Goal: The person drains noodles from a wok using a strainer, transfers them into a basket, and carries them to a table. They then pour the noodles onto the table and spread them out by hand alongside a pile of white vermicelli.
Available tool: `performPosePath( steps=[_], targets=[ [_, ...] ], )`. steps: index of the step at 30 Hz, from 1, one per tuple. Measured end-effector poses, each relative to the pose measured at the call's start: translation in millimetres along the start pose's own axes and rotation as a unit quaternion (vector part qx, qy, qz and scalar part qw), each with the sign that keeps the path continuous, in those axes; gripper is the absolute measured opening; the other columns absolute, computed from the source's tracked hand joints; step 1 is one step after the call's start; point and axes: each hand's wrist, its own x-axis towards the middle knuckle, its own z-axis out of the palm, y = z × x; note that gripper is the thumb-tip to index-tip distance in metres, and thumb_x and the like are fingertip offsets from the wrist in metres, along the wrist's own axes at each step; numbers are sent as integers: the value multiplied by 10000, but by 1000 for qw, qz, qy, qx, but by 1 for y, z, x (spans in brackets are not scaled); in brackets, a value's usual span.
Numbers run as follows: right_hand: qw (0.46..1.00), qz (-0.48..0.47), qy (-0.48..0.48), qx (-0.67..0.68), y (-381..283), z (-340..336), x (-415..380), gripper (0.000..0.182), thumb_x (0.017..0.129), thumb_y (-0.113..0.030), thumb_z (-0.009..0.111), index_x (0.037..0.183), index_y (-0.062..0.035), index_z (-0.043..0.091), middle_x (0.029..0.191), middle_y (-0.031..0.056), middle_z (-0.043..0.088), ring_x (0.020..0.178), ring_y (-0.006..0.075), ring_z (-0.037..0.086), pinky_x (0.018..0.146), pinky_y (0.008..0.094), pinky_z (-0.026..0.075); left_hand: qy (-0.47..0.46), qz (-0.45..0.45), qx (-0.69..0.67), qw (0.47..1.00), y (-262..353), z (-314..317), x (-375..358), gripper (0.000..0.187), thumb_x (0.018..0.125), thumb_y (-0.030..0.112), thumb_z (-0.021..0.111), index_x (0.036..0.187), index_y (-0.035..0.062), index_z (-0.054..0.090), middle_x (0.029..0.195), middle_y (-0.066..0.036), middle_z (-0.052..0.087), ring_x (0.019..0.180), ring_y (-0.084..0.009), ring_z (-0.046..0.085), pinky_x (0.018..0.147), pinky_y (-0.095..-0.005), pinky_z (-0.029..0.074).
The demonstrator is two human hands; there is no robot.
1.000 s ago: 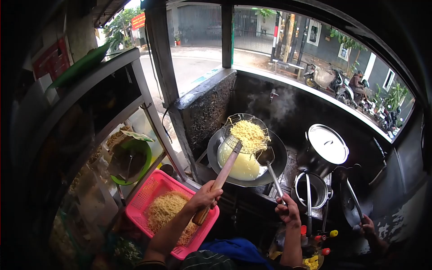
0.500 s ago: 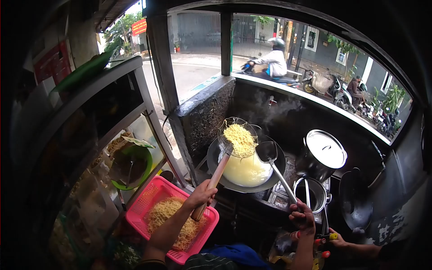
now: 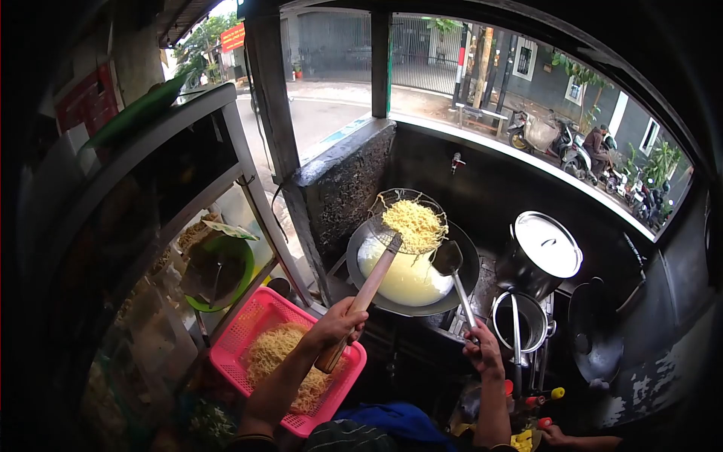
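Observation:
My left hand (image 3: 340,329) is closed round the wooden handle (image 3: 374,282) of a wire strainer (image 3: 389,202). Yellow noodles (image 3: 416,224) lie heaped in its mesh, over the back of a large wok (image 3: 468,286). Pale, foamy liquid (image 3: 403,280) fills much of the wok. My right hand (image 3: 484,350) grips the metal handle of a wok ladle (image 3: 446,258), whose dark head is over the wok's right side, close to the noodles. Below my left forearm, a pink plastic basket (image 3: 242,348) contains more noodles (image 3: 282,360).
Right of the wok stand a lidded pot (image 3: 544,245) and a smaller open pot (image 3: 536,337); another wok (image 3: 599,331) leans against the wall. A co-worker's hand (image 3: 553,435) is at the lower right, near red- and yellow-capped bottles (image 3: 544,397). A green bowl (image 3: 245,275) sits inside the left cabinet.
The strainer has shifted right with its noodles. My right hand has moved up and left, bringing the ladle's head closer to them. The co-worker's hand is lower; the passing motorbike rider is gone.

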Motion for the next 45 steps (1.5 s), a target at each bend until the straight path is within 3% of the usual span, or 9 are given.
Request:
performPosePath(
  steps=[7,18,26,29,34,38,39,42,45],
  targets=[
    [951,142,-163,222,6,-7,-9,318,957,-140,398,1274,-118,379,858,25,517,416,7,389,564,244,398,18,19,28,999,10,9,24,211,908,170,551,1033,44,438,689,-11,487,484,-80,476,430,-236,420],
    [925,167,-183,290,-19,1,-49,269,975,-167,369,1237,-113,350,833,-5,485,431,-14,390,588,231,407,52,43,64,996,-21,-2,56,218,886,173,553,999,32,431,687,-23,511,484,-93,505,438,-251,438],
    [988,-30,-153,21,-76,90,-9,445,947,-160,452,1360,-40,339,829,-4,496,459,-13,345,518,174,396,16,3,14,1000,-50,-8,34,222,886,159,576,1007,40,432,676,-23,514,467,-95,505,418,-245,436],
    [976,-50,-173,-122,-68,71,23,517,911,-156,502,1378,-10,333,932,58,568,572,79,502,622,227,467,13,-13,7,1000,-53,-7,27,238,889,168,590,1025,46,436,674,-20,513,464,-93,505,404,-244,435],
    [808,-235,-1,-541,-63,73,-1,592,854,-170,555,1370,39,355,1243,181,537,1053,237,549,917,288,421,10,-7,0,1000,-52,-9,19,236,893,164,586,1025,46,430,673,-24,507,468,-93,506,409,-236,432],
    [900,-217,25,-376,-43,49,4,539,877,-128,517,1374,16,364,1106,153,586,831,153,595,741,233,472,18,-9,-11,1000,-37,-4,11,234,897,163,582,1026,47,427,679,-28,499,459,-92,485,410,-235,423],
    [934,-163,15,-318,-47,54,-4,530,891,-109,498,1385,-3,342,913,85,583,561,78,515,514,188,433,17,-10,-10,1000,-34,-2,8,234,897,163,582,1026,47,427,679,-28,499,459,-92,485,410,-235,423],
    [971,-162,27,-172,-27,46,11,571,900,-105,486,1423,-25,273,786,20,523,442,30,390,384,162,310,28,-10,-19,999,-26,0,1,230,901,164,577,1031,45,429,684,-27,496,458,-91,474,409,-236,419],
    [993,-104,32,-43,-13,42,29,359,916,-134,477,1246,-10,404,767,19,505,469,38,423,452,219,394,22,10,-15,1000,-25,0,-6,237,902,166,575,1038,40,428,687,-26,497,465,-89,477,415,-233,422]
  ],
)
